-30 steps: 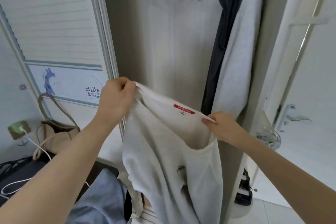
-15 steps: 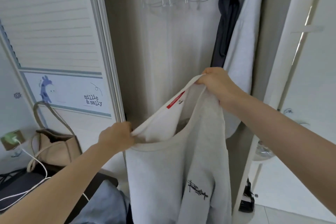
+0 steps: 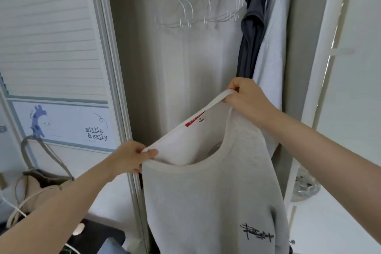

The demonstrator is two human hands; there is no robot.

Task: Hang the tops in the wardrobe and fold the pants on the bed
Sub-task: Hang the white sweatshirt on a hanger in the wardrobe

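A light grey top [image 3: 214, 198] with a red neck label and a small black print hangs in front of the open wardrobe [image 3: 181, 64]. My left hand [image 3: 129, 158] pinches the left side of its neckline. My right hand [image 3: 245, 94] grips the right side, held higher, so the collar is stretched open and slanted. Several empty white hangers [image 3: 198, 6] hang on the rail above. A dark grey top [image 3: 252, 24] and a pale grey top [image 3: 272, 47] hang at the rail's right end.
The sliding wardrobe door [image 3: 51, 47] with a cartoon panel stands at left. A beige bag [image 3: 39, 187] sits below it beside a white cable. A white door [image 3: 354, 88] is at right. Blue-grey fabric [image 3: 111, 247] shows at the bottom edge.
My right hand rose from low to higher than the left, while my left hand dropped. The top turned, so its printed front faces me. The view tilted up to the hangers.
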